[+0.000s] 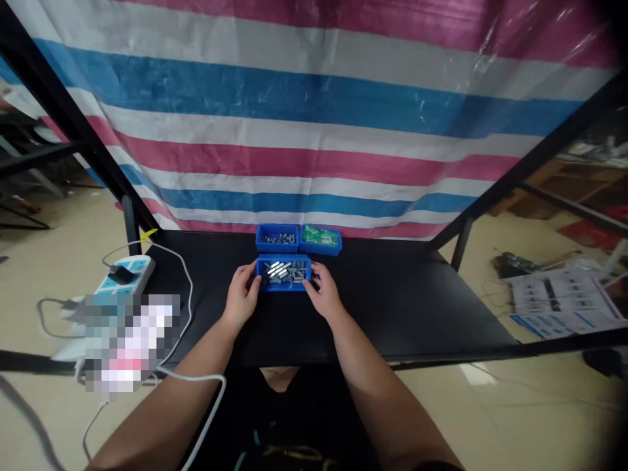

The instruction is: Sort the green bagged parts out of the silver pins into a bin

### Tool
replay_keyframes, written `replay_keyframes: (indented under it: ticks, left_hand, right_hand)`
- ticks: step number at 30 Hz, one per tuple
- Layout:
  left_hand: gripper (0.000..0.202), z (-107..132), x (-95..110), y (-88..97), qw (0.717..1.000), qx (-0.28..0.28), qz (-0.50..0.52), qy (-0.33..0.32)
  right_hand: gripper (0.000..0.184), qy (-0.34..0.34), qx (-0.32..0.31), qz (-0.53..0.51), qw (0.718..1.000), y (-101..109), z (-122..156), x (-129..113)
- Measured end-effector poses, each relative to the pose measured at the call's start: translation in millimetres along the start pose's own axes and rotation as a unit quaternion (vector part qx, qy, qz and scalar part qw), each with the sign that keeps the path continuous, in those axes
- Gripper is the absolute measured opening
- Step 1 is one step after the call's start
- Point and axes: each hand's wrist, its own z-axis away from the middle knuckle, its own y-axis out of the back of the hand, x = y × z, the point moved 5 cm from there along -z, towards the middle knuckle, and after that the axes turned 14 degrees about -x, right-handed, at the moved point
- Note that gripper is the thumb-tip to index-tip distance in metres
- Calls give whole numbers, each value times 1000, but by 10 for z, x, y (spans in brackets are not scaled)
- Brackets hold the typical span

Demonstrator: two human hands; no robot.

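both hands are on the near blue bin [284, 286], which sits on the black table [402, 301] just past its middle, toward twelve o'clock. the left hand [241, 294] grasps the bin's end at nine o'clock, with its fingers curled against the wall. the right hand [321, 291] grasps the opposite end at three o'clock in the same way, so the bin is clasped between them. the bin rests flat on the table and holds short silver metal cylinders [282, 270] lying in a loose heap.

at twelve o'clock of it, touching or nearly so, stand two more bins side by side. the rear left bin [277, 248] holds small grey fasteners [278, 239]. the rear right bin [321, 250] holds green parts [320, 234]. a striped tarp [314, 131] hangs behind them.

well off at nine o'clock, a power strip [125, 273] lies by the table's corner. a white cable [189, 288] curves across the table's edge there.
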Motion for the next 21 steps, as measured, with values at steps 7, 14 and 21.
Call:
replay_keyframes:
  ticks: [7, 14, 21]
  left_hand:
    - [36, 22, -45, -81, 996, 1, 83, 19]
    - [24, 35, -48, -86, 996, 0, 73, 43]
    - [18, 20, 76, -35, 1000, -19, 12, 14]
  right_hand:
    - [43, -46, 29, 58, 997, 1, -27, 86]
    - [51, -25, 104, 169, 980, 36, 47, -229]
    - [47, 8, -58, 282, 958, -381, 99, -595]
